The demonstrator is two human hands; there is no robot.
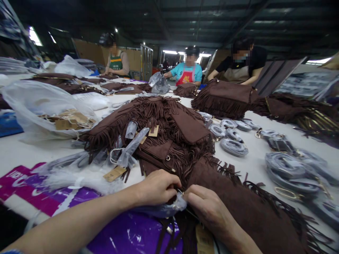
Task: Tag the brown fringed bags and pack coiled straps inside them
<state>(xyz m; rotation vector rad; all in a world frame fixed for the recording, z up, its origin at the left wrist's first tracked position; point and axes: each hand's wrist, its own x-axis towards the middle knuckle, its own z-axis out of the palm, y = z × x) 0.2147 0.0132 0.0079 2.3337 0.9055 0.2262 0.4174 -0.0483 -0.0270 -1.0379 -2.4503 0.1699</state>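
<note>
My left hand is closed, its fingertips pinching at a piece wrapped in clear plastic. Facing it, my right hand is also closed, thumb and fingers at the right end of that plastic. A small bit of metal shows between the fingertips; the rest of what they pinch is hidden. Below the hands hang dark brown fringe strips and a brown paper tag. Right of my right hand lies a brown suede fringed bag. More fringed bags are heaped just beyond both hands.
Wrapped coiled straps lie at right. A clear plastic bag of paper tags stands at left. Purple plastic packaging lies under my forearms. Three people work across the table, one in a red apron. Another fringed bag lies near them.
</note>
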